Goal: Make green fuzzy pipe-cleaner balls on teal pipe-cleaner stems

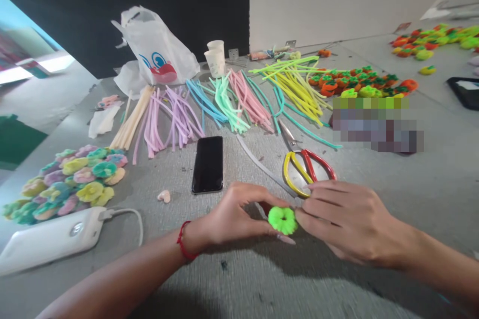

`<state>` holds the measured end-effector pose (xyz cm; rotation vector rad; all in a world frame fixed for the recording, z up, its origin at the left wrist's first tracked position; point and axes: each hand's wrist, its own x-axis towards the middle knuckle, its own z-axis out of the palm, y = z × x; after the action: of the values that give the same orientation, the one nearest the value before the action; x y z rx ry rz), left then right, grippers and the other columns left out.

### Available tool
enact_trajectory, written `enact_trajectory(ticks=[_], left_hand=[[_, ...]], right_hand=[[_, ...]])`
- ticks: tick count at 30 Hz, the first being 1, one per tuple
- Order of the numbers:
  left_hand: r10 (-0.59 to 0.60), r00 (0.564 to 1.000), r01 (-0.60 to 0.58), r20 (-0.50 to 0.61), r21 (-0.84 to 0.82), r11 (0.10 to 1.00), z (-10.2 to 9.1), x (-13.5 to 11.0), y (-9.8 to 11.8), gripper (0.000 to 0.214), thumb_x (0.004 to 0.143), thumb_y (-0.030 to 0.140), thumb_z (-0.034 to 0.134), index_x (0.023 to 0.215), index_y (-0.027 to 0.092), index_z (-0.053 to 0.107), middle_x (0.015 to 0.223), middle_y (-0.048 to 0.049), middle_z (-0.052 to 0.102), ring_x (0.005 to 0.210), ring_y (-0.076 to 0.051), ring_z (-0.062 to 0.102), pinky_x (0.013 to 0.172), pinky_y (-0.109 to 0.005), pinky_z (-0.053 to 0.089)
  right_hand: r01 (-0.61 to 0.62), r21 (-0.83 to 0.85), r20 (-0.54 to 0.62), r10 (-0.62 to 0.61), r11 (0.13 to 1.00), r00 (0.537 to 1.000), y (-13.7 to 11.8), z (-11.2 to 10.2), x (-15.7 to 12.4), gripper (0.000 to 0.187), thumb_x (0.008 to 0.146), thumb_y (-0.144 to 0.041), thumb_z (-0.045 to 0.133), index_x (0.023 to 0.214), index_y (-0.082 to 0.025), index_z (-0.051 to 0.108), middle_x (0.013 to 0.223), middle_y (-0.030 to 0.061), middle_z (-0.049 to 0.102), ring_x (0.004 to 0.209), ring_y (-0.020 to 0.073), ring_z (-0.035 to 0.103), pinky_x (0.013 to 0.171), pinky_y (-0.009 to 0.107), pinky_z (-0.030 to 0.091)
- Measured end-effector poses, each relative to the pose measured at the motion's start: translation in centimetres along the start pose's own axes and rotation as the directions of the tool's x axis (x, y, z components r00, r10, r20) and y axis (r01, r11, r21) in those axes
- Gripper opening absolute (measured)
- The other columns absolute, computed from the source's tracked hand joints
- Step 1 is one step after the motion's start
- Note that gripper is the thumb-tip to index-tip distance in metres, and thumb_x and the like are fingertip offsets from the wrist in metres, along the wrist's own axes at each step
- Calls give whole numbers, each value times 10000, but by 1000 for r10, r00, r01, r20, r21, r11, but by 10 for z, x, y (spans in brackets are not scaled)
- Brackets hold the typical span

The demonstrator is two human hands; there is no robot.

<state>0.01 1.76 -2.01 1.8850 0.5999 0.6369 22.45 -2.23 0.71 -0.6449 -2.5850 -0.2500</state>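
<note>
My left hand, with a red string bracelet on its wrist, pinches a small neon green pipe-cleaner pumpkin between thumb and fingers. The piece is round and ribbed, with a small hole at its centre. My right hand is closed at its right edge, fingertips pressed against it; what lies under those fingers is hidden. Just beyond the right hand lie scissors with one yellow and one red handle, partly covered by the fingers. A single grey pipe cleaner runs toward the hands.
A black phone lies left of centre. Behind it are pipe-cleaner bundles in purple, pink and yellow. Finished pastel pieces and a white power bank sit left; orange pumpkins right. Paper cups stand behind.
</note>
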Motion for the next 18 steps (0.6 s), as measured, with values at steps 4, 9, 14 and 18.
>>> enact_trajectory(ticks=[4,9,14,18], left_hand=[[-84,996,84,-23,-30,996,3,1,6,346,708,366,751,985,161,719,871,-85,723,772,-172,648,739,-283,495],[-268,953,301,139,-364,882,-3,4,10,427,701,400,753,1025,141,652,842,-64,673,709,-134,598,647,-245,484],[-344,886,462,310,-560,688,-5,6,8,243,833,355,625,835,112,629,752,-66,653,584,-96,577,541,-210,472],[-367,852,524,374,-621,583,-2,7,6,234,816,345,640,826,112,622,726,-57,638,598,-111,595,502,-206,484]], right_hand=[[17,-70,-33,-19,997,999,1,-1,2,330,933,-101,330,795,-160,623,664,14,616,630,142,532,684,309,440],[10,-136,-59,-19,991,998,6,-2,2,355,936,-97,330,762,-165,632,662,11,631,623,140,540,716,315,452],[19,-157,-61,-29,987,998,6,-2,1,338,932,-92,349,763,-168,632,657,6,630,621,132,535,740,311,459],[24,-159,-63,-35,987,997,6,0,1,346,940,-106,340,759,-176,626,652,-1,626,620,128,537,734,308,464]])
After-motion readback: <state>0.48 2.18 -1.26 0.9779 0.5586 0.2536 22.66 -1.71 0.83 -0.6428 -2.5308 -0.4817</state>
